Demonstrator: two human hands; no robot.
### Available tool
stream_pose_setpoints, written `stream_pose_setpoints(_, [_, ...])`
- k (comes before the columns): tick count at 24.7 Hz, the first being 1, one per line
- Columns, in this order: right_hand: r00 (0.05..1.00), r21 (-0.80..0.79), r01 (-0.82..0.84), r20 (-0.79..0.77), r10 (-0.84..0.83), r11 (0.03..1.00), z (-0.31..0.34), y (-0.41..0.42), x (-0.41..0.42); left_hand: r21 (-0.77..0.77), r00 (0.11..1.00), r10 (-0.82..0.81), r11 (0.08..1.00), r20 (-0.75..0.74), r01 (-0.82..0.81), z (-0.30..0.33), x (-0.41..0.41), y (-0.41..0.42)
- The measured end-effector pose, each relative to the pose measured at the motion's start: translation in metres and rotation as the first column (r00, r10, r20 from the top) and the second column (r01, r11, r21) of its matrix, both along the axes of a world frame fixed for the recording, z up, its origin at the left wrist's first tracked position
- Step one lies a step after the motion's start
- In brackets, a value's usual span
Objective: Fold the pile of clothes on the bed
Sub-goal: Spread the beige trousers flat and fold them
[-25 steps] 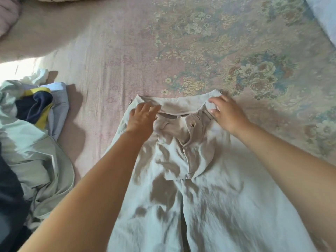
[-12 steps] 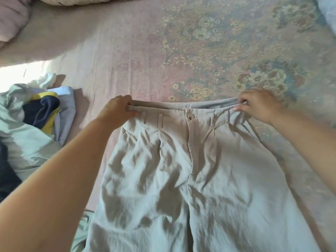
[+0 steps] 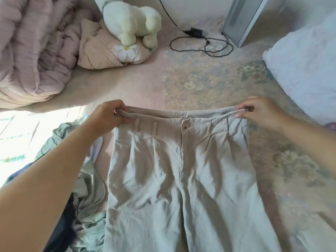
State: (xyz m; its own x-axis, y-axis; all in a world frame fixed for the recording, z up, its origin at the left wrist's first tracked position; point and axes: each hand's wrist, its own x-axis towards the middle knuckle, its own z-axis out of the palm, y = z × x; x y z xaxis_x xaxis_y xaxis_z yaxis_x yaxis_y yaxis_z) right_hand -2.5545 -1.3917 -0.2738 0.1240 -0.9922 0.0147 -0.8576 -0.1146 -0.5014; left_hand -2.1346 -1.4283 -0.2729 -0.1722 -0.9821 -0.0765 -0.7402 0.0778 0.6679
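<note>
Head view: both hands' grip [image 3: 109, 115] [image 3: 258, 110] holds beige, creased, buttoned trousers [image 3: 181, 179] by the waistband.

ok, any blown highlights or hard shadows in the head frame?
Head view: sunlight clips to white on the bed at far left; soft shadows fill the creases of the trousers; left hand and right hand, pinching the waistband, are evenly lit; wide-angle bending at the edges.

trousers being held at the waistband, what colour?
Light beige trousers, plain with no pattern, with a tan button at the waist. Head view shows it.
</note>
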Motion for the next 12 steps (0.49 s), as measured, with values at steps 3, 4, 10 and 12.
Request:
stream_pose_setpoints(3, [0.975, 0.078, -0.118, -0.181, 0.130, 0.990, 0.094, 0.028, -0.001, -0.094, 0.999, -0.040, 0.995, 0.014, 0.041, 0.094, -0.001, 0.022])
stream_pose_setpoints(4, [0.978, 0.070, -0.089, -0.181, 0.100, 0.994, 0.128, 0.040, 0.002, -0.148, 0.999, -0.044, 0.988, 0.031, 0.048, 0.128, -0.001, 0.033])
stream_pose_setpoints(10, [0.859, -0.028, 0.138, -0.493, -0.134, 0.990, 0.328, 0.100, 0.022, -0.449, 0.980, -0.129, 0.874, 0.151, 0.184, 0.327, -0.006, 0.091])
stream_pose_setpoints(12, [0.914, -0.037, 0.195, -0.356, -0.195, 0.980, 0.392, 0.124, 0.025, -0.534, 0.977, -0.104, 0.824, 0.184, 0.189, 0.385, -0.005, 0.109])
